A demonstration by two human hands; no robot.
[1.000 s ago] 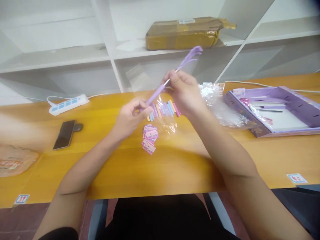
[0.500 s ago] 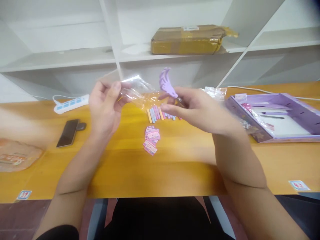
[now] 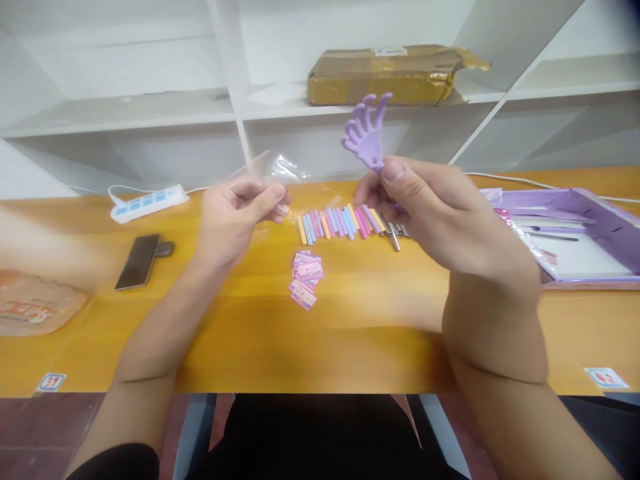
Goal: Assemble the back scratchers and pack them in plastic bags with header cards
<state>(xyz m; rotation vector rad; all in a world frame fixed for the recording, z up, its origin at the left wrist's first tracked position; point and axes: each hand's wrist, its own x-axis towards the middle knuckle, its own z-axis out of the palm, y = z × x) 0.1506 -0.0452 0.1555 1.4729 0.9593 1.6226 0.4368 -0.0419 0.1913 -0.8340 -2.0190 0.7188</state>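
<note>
A purple hand-shaped back scratcher head (image 3: 367, 137) stands upright in the pinch of my right hand (image 3: 425, 207), its curled fingers pointing up. Whatever lies below its neck is hidden by my fingers. My left hand (image 3: 235, 217) is closed on a clear plastic bag (image 3: 290, 170), which is crumpled and partly see-through. Between the hands, a row of pastel sticks (image 3: 340, 222) in yellow, blue, purple and pink lies on the table. Several silver metal rods (image 3: 394, 237) lie at the row's right end. Nearer me is a loose pile of small pink printed cards (image 3: 305, 270).
A purple open box (image 3: 590, 283) with items inside stands at the right. To the left are a white power strip (image 3: 150, 203), a black phone (image 3: 139, 262) and an orange-brown bag (image 3: 40, 303). A taped cardboard box (image 3: 385, 77) sits on the white shelf behind.
My right hand has moved up and right and turned, bringing the purple head upright. My left hand has shifted right, with the bag bunched closer to it. More sticks and the metal rods now show.
</note>
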